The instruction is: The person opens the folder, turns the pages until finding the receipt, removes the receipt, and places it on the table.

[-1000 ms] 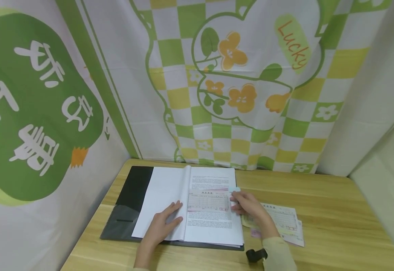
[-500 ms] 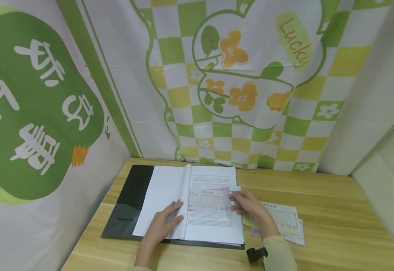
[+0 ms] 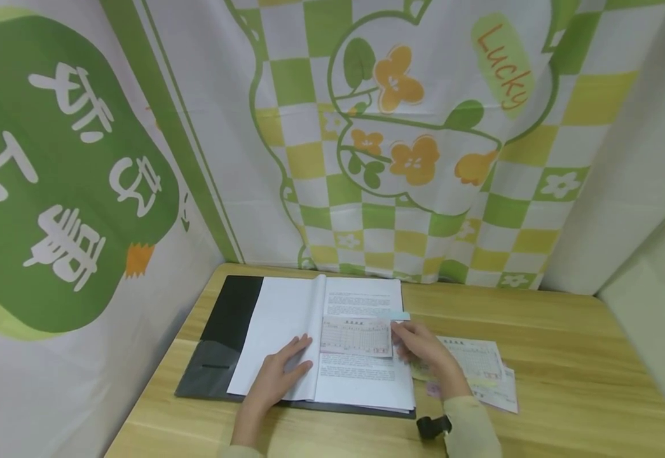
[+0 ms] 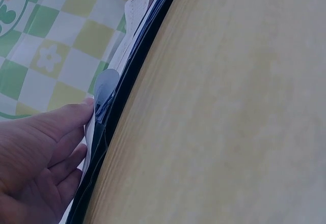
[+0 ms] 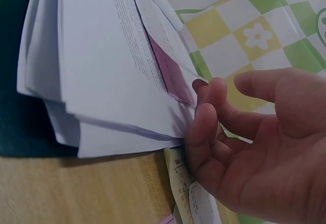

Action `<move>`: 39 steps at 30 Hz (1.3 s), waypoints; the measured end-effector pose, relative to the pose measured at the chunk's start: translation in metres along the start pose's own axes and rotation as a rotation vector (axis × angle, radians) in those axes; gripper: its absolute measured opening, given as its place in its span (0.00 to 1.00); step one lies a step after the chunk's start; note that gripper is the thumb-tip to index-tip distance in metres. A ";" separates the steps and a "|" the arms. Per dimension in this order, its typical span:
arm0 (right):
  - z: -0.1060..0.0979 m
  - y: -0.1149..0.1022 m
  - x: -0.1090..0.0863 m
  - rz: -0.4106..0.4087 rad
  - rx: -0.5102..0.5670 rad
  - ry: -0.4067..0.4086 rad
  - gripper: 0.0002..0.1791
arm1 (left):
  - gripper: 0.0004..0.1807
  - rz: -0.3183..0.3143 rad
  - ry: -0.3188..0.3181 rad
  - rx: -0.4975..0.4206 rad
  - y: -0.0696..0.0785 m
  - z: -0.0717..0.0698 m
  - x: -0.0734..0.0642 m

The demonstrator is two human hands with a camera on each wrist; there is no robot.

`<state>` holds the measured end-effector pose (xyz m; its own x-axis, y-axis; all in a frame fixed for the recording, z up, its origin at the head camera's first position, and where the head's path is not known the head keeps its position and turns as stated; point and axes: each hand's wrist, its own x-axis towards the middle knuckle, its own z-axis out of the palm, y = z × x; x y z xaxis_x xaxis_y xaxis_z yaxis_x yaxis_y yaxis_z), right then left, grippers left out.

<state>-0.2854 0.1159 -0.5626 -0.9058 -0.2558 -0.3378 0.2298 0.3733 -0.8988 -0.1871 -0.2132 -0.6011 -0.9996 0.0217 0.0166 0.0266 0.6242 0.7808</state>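
Note:
An open black folder (image 3: pixel 235 305) of white pages lies on the table in the head view. My left hand (image 3: pixel 278 376) rests on its left page beside the rolled fold (image 4: pixel 104 89), fingers extended. On the printed right page (image 3: pixel 361 385) lies a small printed form slip (image 3: pixel 355 337). My right hand (image 3: pixel 421 346) holds the slip's right edge with curled fingers. In the right wrist view the slip's white top sheet (image 5: pixel 168 38) bends up toward my fingertips (image 5: pixel 218 90), above a pink sheet (image 5: pixel 170 71); the thumb stands apart.
A pale blue tab (image 3: pixel 395 315) sticks out past the right page. More form slips (image 3: pixel 475 359), white, yellow and pink, lie overlapping on the wooden table (image 3: pixel 573 369) to the right. A patterned curtain (image 3: pixel 401 210) hangs behind the table's back edge.
The slip's pink borders along its top and bottom have mostly gone from sight in the head view, and its right edge looks straighter and raised. My left hand stays on the page.

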 end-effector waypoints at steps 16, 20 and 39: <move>0.007 -0.004 -0.005 -0.101 -0.231 0.008 0.09 | 0.28 -0.028 0.001 -0.013 0.001 0.000 0.000; 0.006 -0.004 -0.005 -0.112 -0.238 0.000 0.09 | 0.28 -0.024 0.004 -0.009 0.002 0.000 0.000; -0.012 -0.006 -0.013 -0.145 -0.162 -0.063 0.13 | 0.29 -0.019 0.003 0.006 -0.001 0.000 0.000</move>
<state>-0.2791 0.1274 -0.5494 -0.9002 -0.3699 -0.2300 0.0344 0.4661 -0.8841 -0.1869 -0.2133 -0.6018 -1.0000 0.0070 0.0036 0.0072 0.6295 0.7769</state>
